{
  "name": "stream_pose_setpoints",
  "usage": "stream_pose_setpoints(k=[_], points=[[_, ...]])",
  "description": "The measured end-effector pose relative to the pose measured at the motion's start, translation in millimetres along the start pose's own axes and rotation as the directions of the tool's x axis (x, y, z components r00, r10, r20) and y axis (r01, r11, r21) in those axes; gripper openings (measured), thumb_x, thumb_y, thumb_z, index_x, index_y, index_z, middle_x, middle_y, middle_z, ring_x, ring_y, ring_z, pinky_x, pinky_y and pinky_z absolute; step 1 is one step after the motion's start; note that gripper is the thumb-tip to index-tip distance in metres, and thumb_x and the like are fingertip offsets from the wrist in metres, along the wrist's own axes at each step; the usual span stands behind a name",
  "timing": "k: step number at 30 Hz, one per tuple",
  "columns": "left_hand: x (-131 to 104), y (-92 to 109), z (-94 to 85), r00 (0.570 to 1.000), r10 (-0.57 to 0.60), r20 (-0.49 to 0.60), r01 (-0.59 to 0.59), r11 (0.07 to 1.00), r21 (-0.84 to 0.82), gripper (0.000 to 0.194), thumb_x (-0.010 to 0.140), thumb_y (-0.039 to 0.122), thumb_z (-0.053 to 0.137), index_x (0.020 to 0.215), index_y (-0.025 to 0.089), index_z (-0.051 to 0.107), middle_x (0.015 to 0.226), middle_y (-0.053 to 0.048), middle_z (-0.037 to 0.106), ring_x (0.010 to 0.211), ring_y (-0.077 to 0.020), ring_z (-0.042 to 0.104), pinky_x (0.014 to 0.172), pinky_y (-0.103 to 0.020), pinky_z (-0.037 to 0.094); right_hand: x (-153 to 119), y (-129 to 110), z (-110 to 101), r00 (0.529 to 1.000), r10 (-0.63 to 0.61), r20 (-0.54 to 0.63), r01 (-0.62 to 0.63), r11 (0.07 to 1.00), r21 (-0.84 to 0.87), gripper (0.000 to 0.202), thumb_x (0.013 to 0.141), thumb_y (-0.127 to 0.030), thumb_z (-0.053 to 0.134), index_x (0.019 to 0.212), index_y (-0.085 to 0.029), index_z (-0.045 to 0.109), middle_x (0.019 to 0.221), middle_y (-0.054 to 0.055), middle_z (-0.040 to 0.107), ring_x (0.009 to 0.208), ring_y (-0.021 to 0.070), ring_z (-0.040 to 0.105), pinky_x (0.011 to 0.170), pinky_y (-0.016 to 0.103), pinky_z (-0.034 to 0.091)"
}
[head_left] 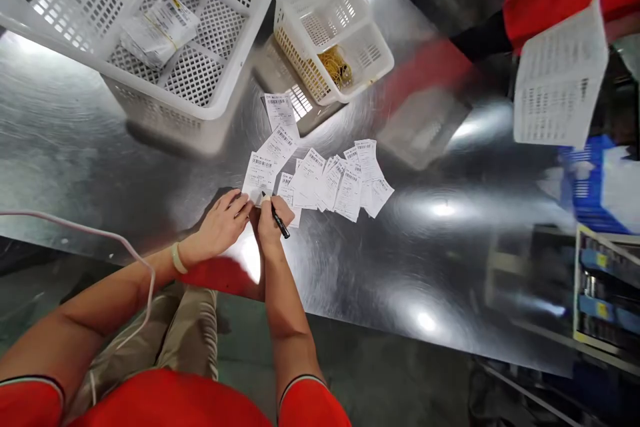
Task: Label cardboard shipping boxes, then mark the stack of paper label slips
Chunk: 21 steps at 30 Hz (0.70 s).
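My right hand [274, 217] is closed round a black marker pen [281, 221], its tip at the lower part of a white barcode slip [259, 172]. The fingers of my left hand [223, 221] are stretched out, with their tips on that slip's lower left corner. Two more slips [281, 137] overlap above it in a line leading away from me. To the right of my right hand, several overlapping printed slips [332, 181] lie spread in a row. One slip [285, 188] is partly hidden behind my right hand.
A large white basket [210, 110] holding plastic-wrapped packets [161, 30] stands at back left. Beside it, a smaller divided basket [367, 83] contains yellow rubber bands [336, 67]. A pink cable [107, 232] crosses my left arm. At right, a red-sleeved person is near a white perforated basket [560, 80].
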<state>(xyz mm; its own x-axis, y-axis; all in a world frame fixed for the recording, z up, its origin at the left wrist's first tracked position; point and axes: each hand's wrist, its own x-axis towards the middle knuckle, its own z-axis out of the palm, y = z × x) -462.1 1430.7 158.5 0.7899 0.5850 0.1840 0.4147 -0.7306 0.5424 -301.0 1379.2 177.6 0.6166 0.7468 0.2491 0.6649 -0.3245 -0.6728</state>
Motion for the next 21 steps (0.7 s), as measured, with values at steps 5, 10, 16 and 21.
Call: stream_pose_setpoints(k=[5,10,16,21], points=[[0.5,0.3,-0.4,1.000,0.004,0.003,-0.004,1.000,0.013,0.039,0.115,0.018,0.057,0.148,0.015,0.077,0.151,-0.021,0.075,0.154,-0.0374,0.062,0.125,-0.055,0.059,-1.4,1.1,-0.7,1.000,-0.001,-0.011,0.001,1.000,0.005,0.049,0.110,-0.037,0.048,0.062,-0.027,0.041,0.058,-0.003,0.044,0.058,0.0148,0.043,0.060,0.030,0.037],[0.9,0.3,-1.2,1.000,0.026,-0.012,-0.026,0.998,0.050,0.037,0.116,0.019,0.056,0.147,0.015,0.076,0.149,-0.020,0.076,0.152,-0.0361,0.064,0.123,-0.054,0.061,-2.3,2.0,-2.0,1.000,0.016,0.008,-0.016,0.999,0.029,0.050,0.108,-0.033,0.052,0.061,-0.027,0.035,0.057,-0.004,0.040,0.056,0.0135,0.041,0.059,0.029,0.037],[0.5,-0.9,0.0,0.999,0.037,-0.021,-0.036,0.998,0.049,0.037,0.116,0.020,0.057,0.149,0.015,0.075,0.149,-0.021,0.076,0.152,-0.0360,0.064,0.123,-0.053,0.062,-0.3,-2.9,-4.2,0.999,-0.004,-0.040,0.005,0.999,0.039,0.052,0.110,-0.039,0.049,0.060,-0.027,0.036,0.056,-0.003,0.044,0.055,0.0126,0.041,0.058,0.028,0.037],[-0.3,-2.8,1.5,0.996,0.070,-0.061,-0.064,0.994,0.094,0.035,0.117,0.021,0.056,0.146,0.015,0.075,0.147,-0.019,0.077,0.151,-0.0352,0.065,0.121,-0.053,0.063,0.8,-0.4,-4.7,0.999,-0.011,-0.043,0.010,1.000,-0.008,0.052,0.110,-0.040,0.046,0.060,-0.029,0.033,0.054,-0.003,0.041,0.053,0.0136,0.038,0.055,0.030,0.033]])
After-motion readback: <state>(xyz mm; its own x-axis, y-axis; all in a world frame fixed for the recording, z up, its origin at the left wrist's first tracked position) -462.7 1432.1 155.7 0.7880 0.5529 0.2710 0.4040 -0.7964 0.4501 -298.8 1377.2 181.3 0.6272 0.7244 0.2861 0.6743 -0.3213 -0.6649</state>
